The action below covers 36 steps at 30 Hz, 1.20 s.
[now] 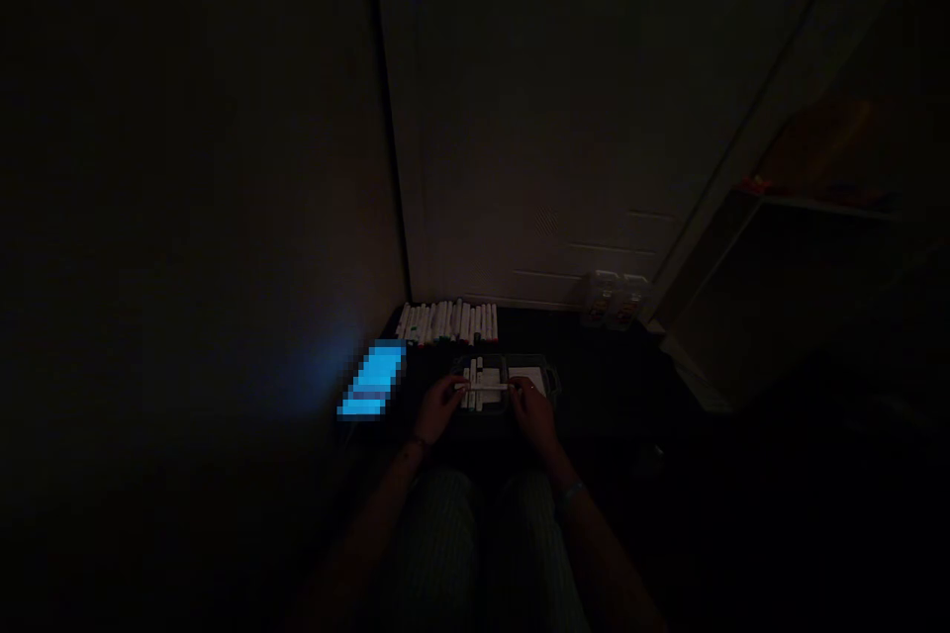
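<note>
The room is very dark. My left hand (439, 406) and my right hand (530, 406) hold the two ends of a white marker (486, 386), which lies crosswise above a small dark tray (549, 378). Several more white markers lie in the tray under it. Both hands have their fingers closed on the marker's ends. A row of several white markers (447, 321) lies on the dark floor beyond the tray, near the wall. My knees show below the hands.
A glowing blue screen (373, 381) lies on the floor left of the tray. A clear plastic box (615, 300) stands at the wall to the right. A low shelf unit (779, 297) fills the right side. A wall corner (393, 218) rises behind.
</note>
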Available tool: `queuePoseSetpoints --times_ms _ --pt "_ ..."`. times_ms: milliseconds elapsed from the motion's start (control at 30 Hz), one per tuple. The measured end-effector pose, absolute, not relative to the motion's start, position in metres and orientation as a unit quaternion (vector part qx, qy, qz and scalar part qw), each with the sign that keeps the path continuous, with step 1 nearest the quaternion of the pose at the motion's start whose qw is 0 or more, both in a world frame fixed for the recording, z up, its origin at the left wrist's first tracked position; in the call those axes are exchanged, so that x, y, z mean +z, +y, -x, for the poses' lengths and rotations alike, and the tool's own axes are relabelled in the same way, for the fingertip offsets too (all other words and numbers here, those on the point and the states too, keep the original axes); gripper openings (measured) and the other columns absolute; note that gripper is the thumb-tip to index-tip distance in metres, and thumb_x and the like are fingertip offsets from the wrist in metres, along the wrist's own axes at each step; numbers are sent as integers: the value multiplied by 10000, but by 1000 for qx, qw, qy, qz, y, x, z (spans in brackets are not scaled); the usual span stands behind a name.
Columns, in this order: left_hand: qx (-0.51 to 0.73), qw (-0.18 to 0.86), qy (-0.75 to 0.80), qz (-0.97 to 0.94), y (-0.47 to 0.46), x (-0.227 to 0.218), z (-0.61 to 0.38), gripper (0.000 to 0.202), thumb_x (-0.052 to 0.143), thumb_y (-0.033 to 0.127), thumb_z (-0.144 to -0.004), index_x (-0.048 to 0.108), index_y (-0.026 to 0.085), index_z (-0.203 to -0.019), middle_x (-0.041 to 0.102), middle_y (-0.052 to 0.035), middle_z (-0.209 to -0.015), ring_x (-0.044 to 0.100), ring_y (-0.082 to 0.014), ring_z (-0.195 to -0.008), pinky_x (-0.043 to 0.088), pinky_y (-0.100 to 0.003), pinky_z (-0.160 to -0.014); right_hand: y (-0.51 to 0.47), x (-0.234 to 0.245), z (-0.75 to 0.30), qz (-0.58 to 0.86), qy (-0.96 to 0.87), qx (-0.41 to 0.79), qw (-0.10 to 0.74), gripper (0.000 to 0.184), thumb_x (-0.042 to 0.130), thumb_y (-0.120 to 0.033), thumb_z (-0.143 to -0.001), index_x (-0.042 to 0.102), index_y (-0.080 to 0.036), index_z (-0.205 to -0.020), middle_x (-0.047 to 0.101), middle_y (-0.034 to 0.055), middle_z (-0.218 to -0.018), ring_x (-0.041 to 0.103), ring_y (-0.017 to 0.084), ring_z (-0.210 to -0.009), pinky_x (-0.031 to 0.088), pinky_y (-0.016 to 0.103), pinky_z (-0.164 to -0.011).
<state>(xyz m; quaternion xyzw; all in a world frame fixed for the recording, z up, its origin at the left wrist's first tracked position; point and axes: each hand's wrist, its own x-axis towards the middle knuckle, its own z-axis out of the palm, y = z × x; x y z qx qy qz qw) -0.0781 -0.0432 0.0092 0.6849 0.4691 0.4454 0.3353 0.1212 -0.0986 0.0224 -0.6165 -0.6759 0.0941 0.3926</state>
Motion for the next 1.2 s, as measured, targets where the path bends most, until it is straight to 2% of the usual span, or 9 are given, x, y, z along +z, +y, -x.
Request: queuePoseSetpoints --times_ms 133,400,633,900,1000,1100,1200 --pt "448 349 461 -682 -42 9 80 364 478 446 -708 603 174 -913 545 16 -648 446 -104 -580 363 -213 -552 -99 22 -121 612 -675 99 401 292 274 -344 -885 483 -230 -1054 574 22 -971 539 129 -844 385 216 -722" --pt "457 371 452 -670 -41 6 81 356 486 428 -713 595 167 -929 595 -5 -742 500 -119 -644 397 -225 -603 -98 21 -122 602 -679 100 407 282 291 -338 -883 484 -226 -1056 572 25 -972 534 129 -867 385 218 -737" --pt "483 377 435 -659 -38 2 80 331 443 394 -758 551 176 -983 596 -40 -971 543 -155 -881 418 -278 -787 -98 20 -121 606 -675 96 411 285 285 -348 -883 491 -230 -1040 575 19 -959 537 128 -856 384 216 -726" --pt "485 362 434 -667 -38 2 80 304 413 363 -780 535 183 -992 584 -45 -1012 529 -158 -950 396 -295 -848 -98 21 -120 615 -668 97 407 289 276 -353 -887 500 -225 -1017 579 23 -951 542 129 -838 381 216 -718" --pt "480 359 440 -669 -39 5 79 304 428 369 -766 546 180 -973 595 -42 -961 540 -159 -895 413 -287 -797 -97 19 -121 618 -668 95 404 290 272 -358 -888 515 -225 -974 588 20 -907 544 130 -818 382 215 -707" --pt "459 347 460 -676 -41 6 79 319 465 392 -736 563 179 -952 593 -11 -785 534 -133 -715 424 -246 -662 -96 16 -122 621 -669 94 397 300 267 -364 -888 525 -224 -951 593 20 -863 547 130 -783 382 212 -684" --pt "445 333 472 -685 -41 6 80 331 494 411 -711 575 184 -937 530 25 -634 472 -108 -590 384 -211 -556 -97 16 -122 620 -673 89 392 305 263 -363 -890 528 -223 -951 594 22 -856 546 132 -785 382 212 -684"
